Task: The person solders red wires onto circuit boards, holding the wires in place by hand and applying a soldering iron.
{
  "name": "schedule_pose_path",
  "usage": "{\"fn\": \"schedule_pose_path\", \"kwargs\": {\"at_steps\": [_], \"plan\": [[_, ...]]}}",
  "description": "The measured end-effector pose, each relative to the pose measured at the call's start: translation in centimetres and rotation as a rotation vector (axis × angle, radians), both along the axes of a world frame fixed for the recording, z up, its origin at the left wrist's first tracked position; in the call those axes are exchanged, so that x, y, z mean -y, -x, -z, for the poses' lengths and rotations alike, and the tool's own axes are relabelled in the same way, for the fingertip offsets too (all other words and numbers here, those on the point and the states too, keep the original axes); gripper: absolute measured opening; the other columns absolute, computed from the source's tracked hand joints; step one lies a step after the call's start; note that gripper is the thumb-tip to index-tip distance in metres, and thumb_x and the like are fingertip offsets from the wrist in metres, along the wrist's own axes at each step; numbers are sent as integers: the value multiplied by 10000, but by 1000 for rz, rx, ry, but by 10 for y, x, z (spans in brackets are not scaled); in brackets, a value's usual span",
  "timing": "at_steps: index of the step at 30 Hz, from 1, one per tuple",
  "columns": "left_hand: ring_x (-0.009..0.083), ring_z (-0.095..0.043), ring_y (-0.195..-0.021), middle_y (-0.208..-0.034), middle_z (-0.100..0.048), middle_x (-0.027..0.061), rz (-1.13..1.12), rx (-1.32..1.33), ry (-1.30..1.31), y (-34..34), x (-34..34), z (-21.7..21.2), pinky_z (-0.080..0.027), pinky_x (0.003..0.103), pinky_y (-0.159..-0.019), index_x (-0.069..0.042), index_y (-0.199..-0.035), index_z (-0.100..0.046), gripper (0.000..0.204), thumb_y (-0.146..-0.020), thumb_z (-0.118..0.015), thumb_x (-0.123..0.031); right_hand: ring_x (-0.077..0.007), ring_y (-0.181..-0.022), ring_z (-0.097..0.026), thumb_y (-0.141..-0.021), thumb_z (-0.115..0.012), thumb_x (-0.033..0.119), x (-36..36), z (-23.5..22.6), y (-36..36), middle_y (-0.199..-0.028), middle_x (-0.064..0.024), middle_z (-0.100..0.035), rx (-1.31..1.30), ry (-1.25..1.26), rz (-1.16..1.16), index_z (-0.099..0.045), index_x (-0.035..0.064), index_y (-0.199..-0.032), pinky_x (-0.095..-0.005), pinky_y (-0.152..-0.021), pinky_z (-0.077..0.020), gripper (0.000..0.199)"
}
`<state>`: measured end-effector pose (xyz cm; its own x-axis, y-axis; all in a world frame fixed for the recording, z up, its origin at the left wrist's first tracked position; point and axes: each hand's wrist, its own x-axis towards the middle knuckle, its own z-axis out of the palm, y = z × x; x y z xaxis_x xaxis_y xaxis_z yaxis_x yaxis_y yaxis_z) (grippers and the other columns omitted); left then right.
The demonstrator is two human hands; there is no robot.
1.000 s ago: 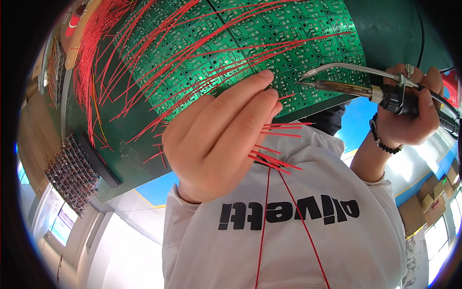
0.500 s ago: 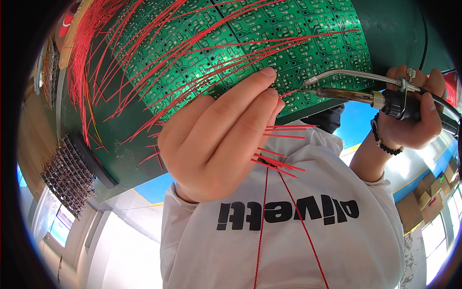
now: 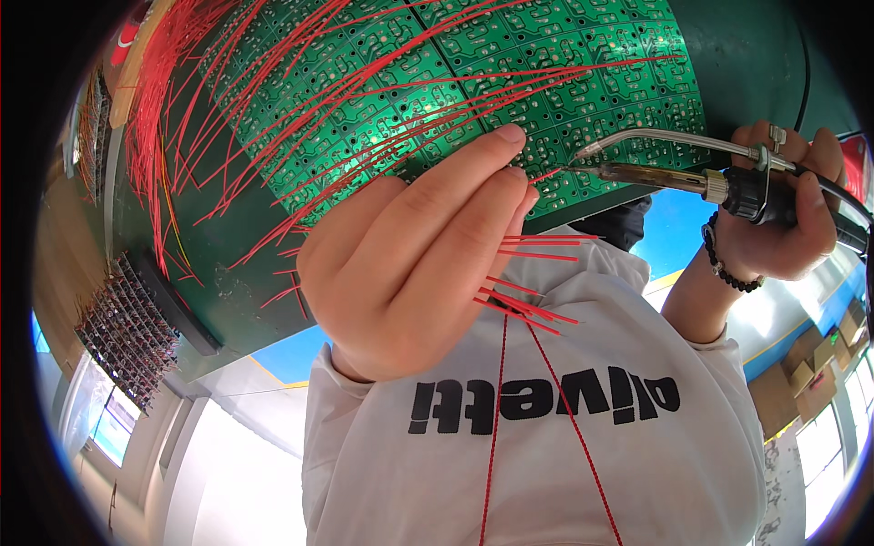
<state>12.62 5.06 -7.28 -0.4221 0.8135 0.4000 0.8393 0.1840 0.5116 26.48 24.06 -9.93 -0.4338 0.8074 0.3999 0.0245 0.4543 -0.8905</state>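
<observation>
My left hand (image 3: 414, 264) is closed on several thin red wires (image 3: 546, 256); their ends stick out below the palm. One wire runs from the fingertips to the board. With my right hand (image 3: 787, 223) I grip a soldering iron (image 3: 660, 180) by its black handle. A bent metal tube (image 3: 665, 137) is clamped to the iron, and its end lies close to the tip. Both meet the wire end at the near part of a green circuit board panel (image 3: 628, 86). The exact contact at the tip is too small to make out.
Many long red wires (image 3: 155, 136) fan across the panel and hang off its left side on the dark green table (image 3: 228, 300). A block of small assembled parts (image 3: 132, 332) stands at the left edge. A black cable (image 3: 805, 82) runs along the far right. Cardboard boxes (image 3: 810, 378) are beyond.
</observation>
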Motion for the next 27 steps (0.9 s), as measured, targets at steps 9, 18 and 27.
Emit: {"fn": "schedule_pose_path", "kwargs": {"at_steps": [9, 18, 27], "plan": [[153, -608, -641, -832, -659, 75, -2, -21, -1, 0, 0, 0, -479, 216, -565, -20, -775, -651, 165, -625, -718, -27, -197, -544, -340, -659, -398, 223, -1, 1, -2, -570, -102, -386, 40, -32, -7, -283, 51, -716, -322, -539, -317, 214], [150, -606, -641, -847, -657, 68, -4, -15, 10, 1, 0, -2, -478, 216, -563, -25, -777, -653, 175, -617, -723, -24, -195, -546, -334, -658, -399, 222, -1, -2, 5, -568, -97, -377, -4, 44, -63, -279, 55, -713, -321, -539, -312, 213], [201, -612, -711, -839, -633, 140, 63, 33, -30, 3, -7, -9, -485, 250, -628, 28, -785, -607, 65, -723, -606, 9, -193, -548, -328, -657, -399, 222, -8, -6, -1, -566, -92, -368, -91, 102, -77, -275, 59, -710, -321, -540, -307, 212]]}}
